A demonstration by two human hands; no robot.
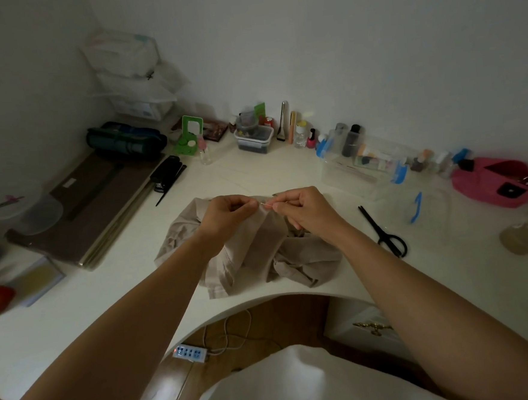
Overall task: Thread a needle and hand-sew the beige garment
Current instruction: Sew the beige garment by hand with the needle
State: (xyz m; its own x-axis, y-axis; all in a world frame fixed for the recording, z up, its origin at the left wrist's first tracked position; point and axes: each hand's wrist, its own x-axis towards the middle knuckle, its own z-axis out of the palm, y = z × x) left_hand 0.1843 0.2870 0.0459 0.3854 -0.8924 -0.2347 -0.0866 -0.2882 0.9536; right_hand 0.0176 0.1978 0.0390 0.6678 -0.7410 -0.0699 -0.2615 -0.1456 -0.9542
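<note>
The needle [266,204] is in the air between the two hands, almost level, just above the garment [254,256]. The right hand [304,211] pinches one end of it with thumb and forefinger, and the other fingers are curled in. The left hand [226,216] is also curled, with its thumb pressed on the forefinger right at the other end of the needle. What it pinches there is too thin to see, so I cannot tell. The garment lies crumpled at the middle of the front edge of the desk [285,170], under both wrists. Scissors [383,232] lie near it toward the right edge.
</note>
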